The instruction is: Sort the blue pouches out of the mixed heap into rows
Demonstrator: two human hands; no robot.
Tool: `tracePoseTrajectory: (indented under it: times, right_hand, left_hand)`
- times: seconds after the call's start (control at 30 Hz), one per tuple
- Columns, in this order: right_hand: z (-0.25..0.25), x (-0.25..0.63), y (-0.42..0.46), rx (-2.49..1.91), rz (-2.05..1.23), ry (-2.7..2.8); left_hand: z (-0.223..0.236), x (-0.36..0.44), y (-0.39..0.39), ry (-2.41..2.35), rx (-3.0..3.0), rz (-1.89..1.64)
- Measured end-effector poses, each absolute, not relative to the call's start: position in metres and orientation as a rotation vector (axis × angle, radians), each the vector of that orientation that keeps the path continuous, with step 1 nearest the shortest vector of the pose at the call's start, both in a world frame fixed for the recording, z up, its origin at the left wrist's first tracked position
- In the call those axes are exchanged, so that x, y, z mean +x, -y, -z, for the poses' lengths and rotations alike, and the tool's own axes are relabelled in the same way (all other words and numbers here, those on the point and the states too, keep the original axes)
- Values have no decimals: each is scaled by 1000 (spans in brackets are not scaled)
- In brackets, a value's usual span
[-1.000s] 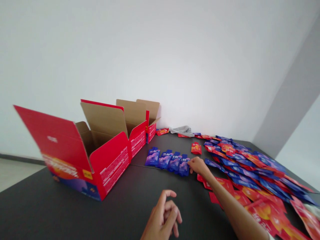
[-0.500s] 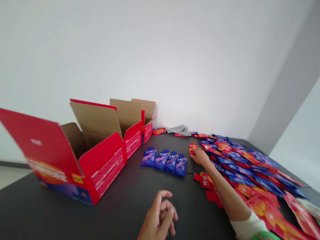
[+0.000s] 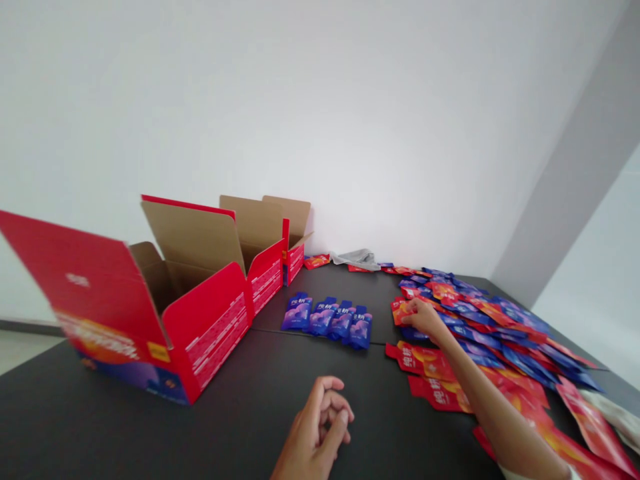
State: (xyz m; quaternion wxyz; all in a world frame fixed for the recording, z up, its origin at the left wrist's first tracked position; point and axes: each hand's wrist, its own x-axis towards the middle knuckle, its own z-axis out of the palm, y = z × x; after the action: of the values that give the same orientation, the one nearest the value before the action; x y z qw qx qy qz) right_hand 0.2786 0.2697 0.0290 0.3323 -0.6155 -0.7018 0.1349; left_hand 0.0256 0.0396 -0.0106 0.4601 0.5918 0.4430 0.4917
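My right hand [image 3: 423, 319] reaches out over the near edge of a large spread of pouches, its fingers pinching a red foil pouch [image 3: 403, 311]. Several blue pouches in a neat row [image 3: 327, 322] lie on the dark table to the left of that hand, not touching it. My left hand [image 3: 317, 427] rests at the front of the table, fingers curled in on nothing. Loose red pouches [image 3: 425, 373] lie beneath my right forearm.
A red cardboard carton with open flaps [image 3: 210, 327] stands on the dark table [image 3: 240, 427] at left, and a second carton [image 3: 294, 262] stands behind it. A grey plastic bag [image 3: 354, 259] lies against the white wall. Mixed blue and red pouches [image 3: 500, 320] cover the right side.
My right hand has moved right, away from the blue row and onto the pile's edge. The lone red pouch has moved with it, and my left hand has barely moved.
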Motion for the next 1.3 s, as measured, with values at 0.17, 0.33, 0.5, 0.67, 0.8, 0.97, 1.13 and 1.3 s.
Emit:
tracePoseTrajectory:
  times: [0.17,0.33,0.5,0.67,0.8,0.97,1.13,1.3]
  right_hand:
    - [-58,268,-194,-1343,-808,1737]
    - [-52,219,-79,-962,-1199,1517]
    - [-37,186,-36,-836,-1134,1775]
    - [-82,211,-47,-427,-1369,2474]
    - [-110,246,-78,-758,-899,2560]
    - [-66,280,-140,-1453,-167,2437]
    - [-42,303,-174,-1518,-139,2489]
    - [-45,317,-197,-1725,141,2371]
  left_hand:
    - [12,21,-49,-1072,1328,-1215]
    - [1,23,-53,-905,1161,-1111]
    - [-8,22,-45,-930,1078,-1094]
    - [-6,20,-43,-948,1042,-1132]
    - [-6,21,-45,-1008,1003,-1116]
    - [-9,22,-44,-1085,1002,-1094]
    - [-12,21,-42,-1138,1015,-1083]
    - [-8,19,-44,-1121,1078,-1061]
